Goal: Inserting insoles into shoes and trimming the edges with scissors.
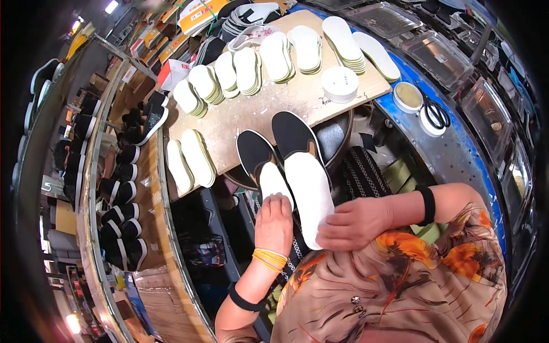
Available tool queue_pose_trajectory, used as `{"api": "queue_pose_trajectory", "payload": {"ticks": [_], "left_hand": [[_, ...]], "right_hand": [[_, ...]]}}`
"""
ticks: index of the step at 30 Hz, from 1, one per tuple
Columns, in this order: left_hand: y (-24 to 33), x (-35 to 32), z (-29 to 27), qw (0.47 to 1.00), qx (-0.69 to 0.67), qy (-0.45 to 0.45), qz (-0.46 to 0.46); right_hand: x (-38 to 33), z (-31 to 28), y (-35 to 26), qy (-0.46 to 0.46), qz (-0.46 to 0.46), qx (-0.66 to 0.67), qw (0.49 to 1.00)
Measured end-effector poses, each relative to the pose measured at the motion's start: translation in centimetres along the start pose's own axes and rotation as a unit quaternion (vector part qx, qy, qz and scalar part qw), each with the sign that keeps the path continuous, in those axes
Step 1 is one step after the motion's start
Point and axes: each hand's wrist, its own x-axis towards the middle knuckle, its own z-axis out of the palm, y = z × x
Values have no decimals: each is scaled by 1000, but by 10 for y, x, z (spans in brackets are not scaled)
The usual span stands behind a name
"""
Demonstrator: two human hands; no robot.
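Observation:
Two black slip-on shoes with white edging lie side by side in front of me, the left shoe (251, 150) a little lower than the right shoe (293, 134). A white insole (273, 182) sits partly in the left shoe. My left hand (274, 223) has its fingers closed over the heel end of that insole. From the right shoe a longer white insole (309, 188) sticks out toward me. My right hand (353, 224) grips its heel end from the right side, and its fingertips are partly hidden. The shoes' heels are mostly covered.
A wooden board (229, 131) ahead bears several stacks of white insoles (276, 56) and a white round tub (339, 84). To the right, a blue-edged metal table holds an open paste tub (408, 96) and black scissors (436, 111). Black shoes fill a rack (151, 223) at left.

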Motion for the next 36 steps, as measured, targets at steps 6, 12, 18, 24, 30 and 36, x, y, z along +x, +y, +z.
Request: {"api": "queue_pose_trajectory", "payload": {"ticks": [6,12,18,24,30,36], "left_hand": [[-43,46,36,967,-73,-234,-62],[-52,83,52,937,-60,-343,4],[-75,81,25,975,-84,-183,93],[-67,87,48,951,-72,-278,113],[-85,108,30,860,-216,-461,25],[-71,87,38,902,-121,-415,18]], "right_hand": [[36,-15,-1,-63,39,-34,997],[27,0,15,-124,56,20,990],[37,-22,27,-60,181,-8,982],[30,7,27,-136,76,-2,988],[-18,36,77,-200,62,24,977],[-23,67,90,-179,210,-59,959]]}}
